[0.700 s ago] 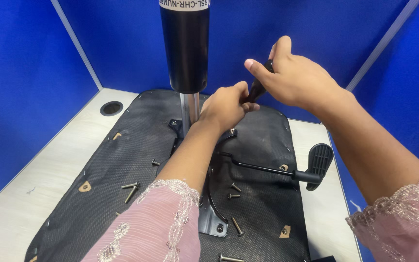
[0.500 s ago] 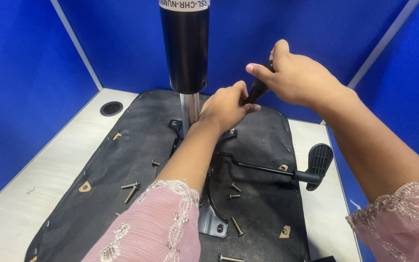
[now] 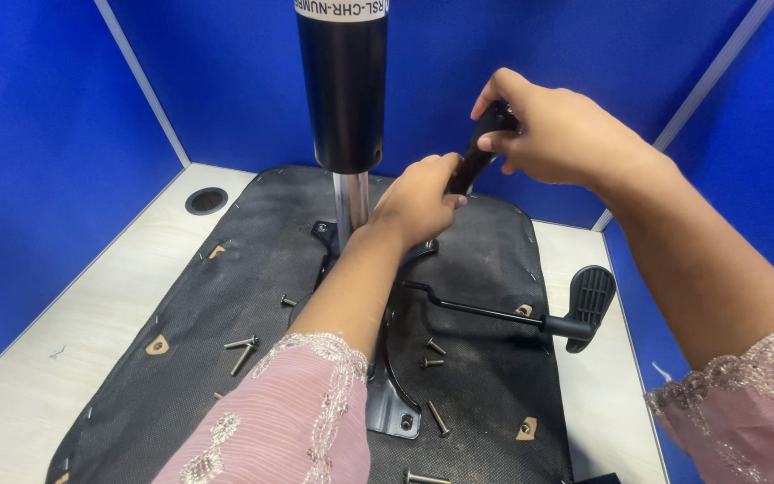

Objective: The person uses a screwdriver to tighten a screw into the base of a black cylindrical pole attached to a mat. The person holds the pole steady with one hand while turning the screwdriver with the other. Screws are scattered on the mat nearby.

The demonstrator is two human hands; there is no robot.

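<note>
An upturned office chair seat (image 3: 226, 296) with a black fabric underside lies on the table. A metal mechanism plate (image 3: 391, 408) is fixed along its middle, and a black gas-lift cylinder (image 3: 344, 85) rises from it. My right hand (image 3: 553, 134) grips the black handle of a screwdriver (image 3: 479, 157) that slants down toward the plate. My left hand (image 3: 418, 202) closes around the lower part of the tool, just above the plate; the tip is hidden. A black lever with a paddle end (image 3: 584, 305) sticks out to the right.
Several loose bolts (image 3: 244, 350) lie scattered on the seat's underside, some near the plate (image 3: 432, 358). The pale table (image 3: 20, 385) has a round cable hole (image 3: 207, 199) at the back left. Blue partition walls (image 3: 38, 134) enclose the table on three sides.
My right hand has shifted slightly on the tool's handle, as in a turn. My left hand stays low on the tool. The seat and bolts have not moved.
</note>
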